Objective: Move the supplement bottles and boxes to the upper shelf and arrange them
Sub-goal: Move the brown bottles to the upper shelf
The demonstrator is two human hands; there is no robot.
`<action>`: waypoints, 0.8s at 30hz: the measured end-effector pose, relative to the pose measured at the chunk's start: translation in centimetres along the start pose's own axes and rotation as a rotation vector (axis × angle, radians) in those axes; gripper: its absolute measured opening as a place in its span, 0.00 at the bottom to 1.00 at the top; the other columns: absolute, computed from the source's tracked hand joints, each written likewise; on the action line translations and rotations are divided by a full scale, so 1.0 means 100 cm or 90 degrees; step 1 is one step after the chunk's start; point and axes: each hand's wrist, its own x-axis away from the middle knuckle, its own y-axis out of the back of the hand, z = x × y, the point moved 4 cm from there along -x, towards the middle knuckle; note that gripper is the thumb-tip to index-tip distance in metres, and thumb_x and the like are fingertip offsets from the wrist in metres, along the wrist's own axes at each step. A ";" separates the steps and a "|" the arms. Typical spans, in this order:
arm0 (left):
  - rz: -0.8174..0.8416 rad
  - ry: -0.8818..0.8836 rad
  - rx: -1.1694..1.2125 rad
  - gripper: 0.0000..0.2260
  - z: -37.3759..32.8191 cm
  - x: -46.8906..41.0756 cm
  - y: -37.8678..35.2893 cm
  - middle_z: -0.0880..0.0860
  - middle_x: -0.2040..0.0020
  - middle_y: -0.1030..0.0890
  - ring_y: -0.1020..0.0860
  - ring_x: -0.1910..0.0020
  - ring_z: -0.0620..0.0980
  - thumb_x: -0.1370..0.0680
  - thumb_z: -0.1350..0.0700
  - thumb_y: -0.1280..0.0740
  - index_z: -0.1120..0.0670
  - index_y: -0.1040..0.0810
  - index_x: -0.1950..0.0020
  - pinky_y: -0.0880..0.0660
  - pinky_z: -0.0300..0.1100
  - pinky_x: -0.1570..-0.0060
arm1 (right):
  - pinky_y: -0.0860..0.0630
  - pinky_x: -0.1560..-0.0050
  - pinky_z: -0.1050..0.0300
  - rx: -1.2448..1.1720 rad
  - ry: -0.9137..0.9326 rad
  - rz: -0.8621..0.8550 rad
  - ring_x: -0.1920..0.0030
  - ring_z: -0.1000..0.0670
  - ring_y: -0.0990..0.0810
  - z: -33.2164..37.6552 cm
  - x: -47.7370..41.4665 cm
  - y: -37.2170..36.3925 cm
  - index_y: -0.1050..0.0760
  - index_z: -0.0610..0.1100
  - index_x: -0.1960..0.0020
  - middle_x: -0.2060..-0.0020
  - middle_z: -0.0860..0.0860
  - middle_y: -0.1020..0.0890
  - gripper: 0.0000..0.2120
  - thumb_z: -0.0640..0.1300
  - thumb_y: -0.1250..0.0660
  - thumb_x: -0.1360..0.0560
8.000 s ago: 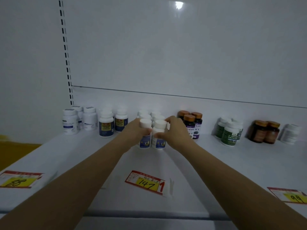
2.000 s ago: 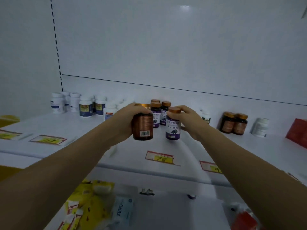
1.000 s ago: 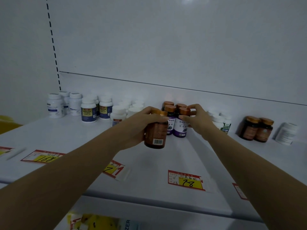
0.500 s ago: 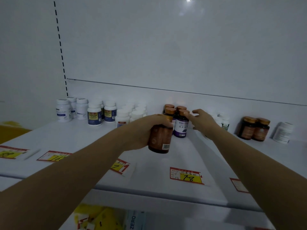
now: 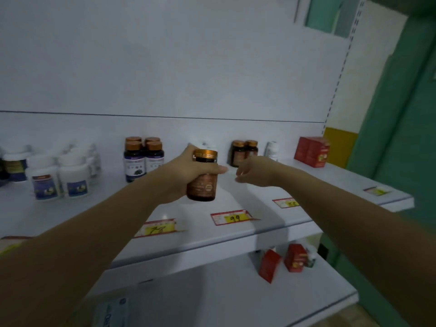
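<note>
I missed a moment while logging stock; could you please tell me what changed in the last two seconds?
The right hand set its bottle down among the purple-label bottles, let go and moved right, empty, toward the brown bottles. The left hand still grips the amber bottle.

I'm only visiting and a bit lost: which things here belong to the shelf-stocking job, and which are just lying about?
Belongs to the job:
brown bottle held in the left hand; empty right hand; brown pair, purple-label bottles, white bottles and shelved red boxes on the upper shelf; loose red boxes on the lower shelf, not yet moved.

Just lying about:
price tags; green wall.
</note>
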 end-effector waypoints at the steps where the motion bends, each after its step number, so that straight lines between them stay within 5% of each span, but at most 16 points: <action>1: 0.006 0.004 0.016 0.27 -0.002 -0.005 -0.013 0.58 0.43 0.24 0.22 0.43 0.58 0.31 0.57 0.26 0.53 0.34 0.36 0.26 0.57 0.40 | 0.29 0.44 0.57 -0.003 -0.004 -0.008 0.41 0.47 0.24 -0.013 0.004 0.003 0.23 0.44 0.38 0.40 0.47 0.21 0.17 0.51 0.37 0.23; 5: 0.103 0.044 0.185 0.02 -0.007 -0.028 -0.064 0.54 0.60 0.24 0.24 0.61 0.52 0.27 0.60 0.36 0.54 0.27 0.55 0.25 0.52 0.49 | 0.30 0.45 0.59 -0.037 -0.021 -0.021 0.40 0.48 0.24 -0.069 0.010 0.010 0.24 0.46 0.37 0.39 0.47 0.22 0.17 0.52 0.36 0.23; 10: 0.061 0.030 0.046 0.15 0.003 -0.075 -0.102 0.56 0.57 0.23 0.23 0.56 0.53 0.33 0.72 0.34 0.58 0.28 0.51 0.22 0.46 0.58 | 0.31 0.49 0.62 -0.074 0.006 -0.023 0.41 0.49 0.24 -0.136 -0.007 0.018 0.24 0.47 0.38 0.39 0.48 0.22 0.16 0.51 0.37 0.23; 14: -0.050 0.062 -0.056 0.35 0.019 -0.109 -0.125 0.58 0.39 0.26 0.26 0.40 0.57 0.36 0.66 0.24 0.55 0.36 0.33 0.26 0.52 0.40 | 0.31 0.44 0.60 -0.066 0.050 -0.019 0.38 0.48 0.26 -0.179 -0.026 0.023 0.24 0.46 0.37 0.37 0.47 0.23 0.17 0.51 0.37 0.23; 24: -0.288 0.013 -0.150 0.26 0.026 -0.162 -0.137 0.51 0.51 0.24 0.26 0.41 0.56 0.31 0.74 0.31 0.54 0.30 0.38 0.28 0.49 0.41 | 0.31 0.44 0.60 -0.082 0.110 0.021 0.39 0.47 0.25 -0.232 -0.066 0.016 0.26 0.45 0.35 0.37 0.46 0.23 0.17 0.51 0.38 0.22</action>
